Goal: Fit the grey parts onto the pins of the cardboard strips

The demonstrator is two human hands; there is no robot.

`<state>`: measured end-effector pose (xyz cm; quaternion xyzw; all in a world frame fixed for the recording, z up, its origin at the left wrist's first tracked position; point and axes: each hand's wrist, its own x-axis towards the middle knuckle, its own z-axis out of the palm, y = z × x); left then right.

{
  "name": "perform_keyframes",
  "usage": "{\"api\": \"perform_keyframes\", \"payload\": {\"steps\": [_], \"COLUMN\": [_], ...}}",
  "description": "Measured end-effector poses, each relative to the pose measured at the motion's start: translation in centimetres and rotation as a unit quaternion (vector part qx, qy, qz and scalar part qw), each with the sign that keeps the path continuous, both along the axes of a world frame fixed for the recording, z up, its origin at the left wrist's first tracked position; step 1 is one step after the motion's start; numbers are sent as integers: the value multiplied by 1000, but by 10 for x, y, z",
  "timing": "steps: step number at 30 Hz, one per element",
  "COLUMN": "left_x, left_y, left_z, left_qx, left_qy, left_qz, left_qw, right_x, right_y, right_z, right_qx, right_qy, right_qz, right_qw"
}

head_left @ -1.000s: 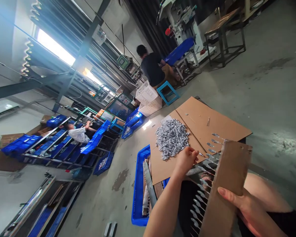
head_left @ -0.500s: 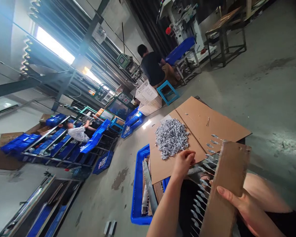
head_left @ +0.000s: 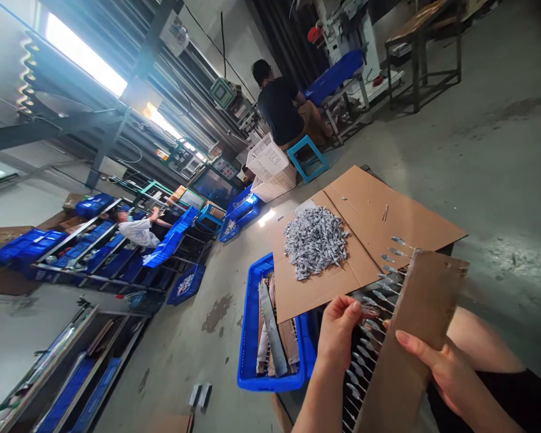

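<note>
A long cardboard strip [head_left: 415,325] leans across my lap, with a row of thin pins along its left edge that carry small silvery-grey leaf-shaped pieces [head_left: 358,361]. My right hand [head_left: 437,361] grips the strip, its thumb lying on the front face. At the row of pieces is my left hand [head_left: 342,328], thumb and fingers pinched together. Whatever lies between those fingertips is too small and partly covered to make out. Beyond my left hand, a heap of similar grey pieces [head_left: 315,243] lies on a flat cardboard sheet [head_left: 365,210].
Left of my arm stands a blue crate [head_left: 247,337] holding cardboard strips and a grey bar [head_left: 273,331]. White baskets [head_left: 268,159] and a blue stool [head_left: 309,159] stand farther back. One person [head_left: 279,108] sits near a machine; another [head_left: 137,228] works beside racks of blue bins.
My left hand has moved from beside the heap toward me, down to the pieces on the strip. The right hand keeps its hold. The view has shifted slightly.
</note>
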<state>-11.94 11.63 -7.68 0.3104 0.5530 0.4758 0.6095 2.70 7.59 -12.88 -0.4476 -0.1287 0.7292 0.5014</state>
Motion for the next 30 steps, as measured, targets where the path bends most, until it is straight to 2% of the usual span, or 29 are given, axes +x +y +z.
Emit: {"api": "perform_keyframes", "payload": {"steps": [5, 10, 17, 21, 25, 30], "left_x": [-3, -3, 0, 2, 1, 0], "left_y": [-3, -6, -9, -10, -10, -12], "left_z": [-5, -5, 0, 4, 2, 1], "left_qx": [5, 14, 29, 34, 32, 20], "left_qy": [1, 5, 17, 35, 8, -7], "left_qz": [-12, -35, -67, -51, -22, -28], "left_qw": [1000, 999, 997, 998, 999, 999], "right_x": [-3, 0, 1, 2, 3, -1], "right_y": [-3, -4, -6, -8, -8, -9], "right_z": [1, -4, -6, -3, 1, 6], "right_qx": [0, 14, 31, 20, 17, 3], "right_qy": [-9, -14, -36, -31, -40, -45], "right_qz": [-33, 9, 25, 19, 9, -10], "right_qw": [999, 1000, 999, 999, 999, 999]}}
